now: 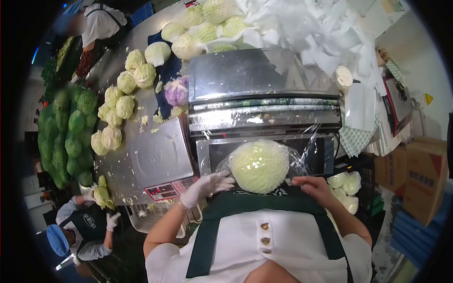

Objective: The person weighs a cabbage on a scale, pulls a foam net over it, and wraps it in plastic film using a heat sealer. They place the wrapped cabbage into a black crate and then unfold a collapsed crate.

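A pale green cabbage (259,166) in a foam net and clear film rests at the front of the wrapping machine (264,120). My left hand (207,187), in a white glove, is just left of the cabbage with its fingers spread and nothing held. My right hand (311,185), bare, is to the right of it beside the loose film; its fingers are bent, and whether they grip the film edge is too small to tell. Film bunches out on both sides of the cabbage.
Left of the machine sits a scale (160,153), with bare cabbages (125,107) beyond. White foam nets (306,28) pile at the back. Wrapped cabbages (347,186) fill a crate at right. A co-worker (87,231) handles a cabbage at lower left; another (101,23) stands at upper left.
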The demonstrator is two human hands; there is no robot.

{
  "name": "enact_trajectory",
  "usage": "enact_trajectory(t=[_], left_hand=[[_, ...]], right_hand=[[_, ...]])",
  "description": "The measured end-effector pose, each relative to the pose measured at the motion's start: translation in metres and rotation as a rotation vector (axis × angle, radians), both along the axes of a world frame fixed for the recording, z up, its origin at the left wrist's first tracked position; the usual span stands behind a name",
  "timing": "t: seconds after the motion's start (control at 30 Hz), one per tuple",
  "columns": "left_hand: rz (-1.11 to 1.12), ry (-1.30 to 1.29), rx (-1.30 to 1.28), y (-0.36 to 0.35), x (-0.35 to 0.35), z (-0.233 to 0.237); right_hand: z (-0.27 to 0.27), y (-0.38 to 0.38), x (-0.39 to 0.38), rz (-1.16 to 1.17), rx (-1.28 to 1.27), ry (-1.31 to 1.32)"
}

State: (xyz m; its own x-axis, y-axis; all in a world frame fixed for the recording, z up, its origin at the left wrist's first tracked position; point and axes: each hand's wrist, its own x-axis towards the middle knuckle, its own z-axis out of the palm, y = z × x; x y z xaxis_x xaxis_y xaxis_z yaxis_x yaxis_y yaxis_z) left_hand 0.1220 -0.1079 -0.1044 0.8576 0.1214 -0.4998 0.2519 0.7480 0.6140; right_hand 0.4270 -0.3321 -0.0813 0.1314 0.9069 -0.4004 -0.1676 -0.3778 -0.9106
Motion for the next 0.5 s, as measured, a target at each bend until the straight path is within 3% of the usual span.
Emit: enact_trajectory(t=[0.03,0.1,0.13,0.17,0.23,0.3,0.37,0.4,0.43,0.5], left_hand=[[0.010,0.058,0.321,-0.005,-0.012,0.008],[-0.030,0.244,0.620,-0.017,-0.014,0.029],[-0.046,0.340,0.767,-0.023,-0.015,0.033],[0.224,0.369,0.750,-0.022,-0.016,0.026],[0.521,0.446,0.761,-0.010,-0.016,0.050],[0.630,0.530,0.495,0.010,-0.038,0.047],[-0.404,0.657,1.652,0.014,-0.101,-0.029],[-0.788,0.834,1.508,-0.007,-0.091,-0.039],[-0.764,0.749,1.424,-0.037,-0.073,-0.049],[0.215,0.790,0.088,-0.100,-0.065,-0.127]], right_hand=[[-0.005,-0.005,-0.003,0.088,0.210,-0.533],[-0.026,-0.013,-0.009,-0.158,0.173,-0.595],[-0.020,0.001,-0.016,-0.389,0.200,-0.395],[-0.013,0.006,-0.018,-0.452,0.164,-0.212],[-0.004,0.012,-0.020,-0.569,0.085,0.157],[-0.009,0.007,-0.021,-0.604,-0.044,0.441],[-0.041,-0.014,-0.015,-0.583,-0.232,0.573],[-0.067,-0.029,-0.016,-0.577,-0.371,0.449],[-0.086,-0.043,-0.019,-0.544,-0.458,0.371],[-0.120,-0.063,-0.027,-0.496,-0.504,0.389]])
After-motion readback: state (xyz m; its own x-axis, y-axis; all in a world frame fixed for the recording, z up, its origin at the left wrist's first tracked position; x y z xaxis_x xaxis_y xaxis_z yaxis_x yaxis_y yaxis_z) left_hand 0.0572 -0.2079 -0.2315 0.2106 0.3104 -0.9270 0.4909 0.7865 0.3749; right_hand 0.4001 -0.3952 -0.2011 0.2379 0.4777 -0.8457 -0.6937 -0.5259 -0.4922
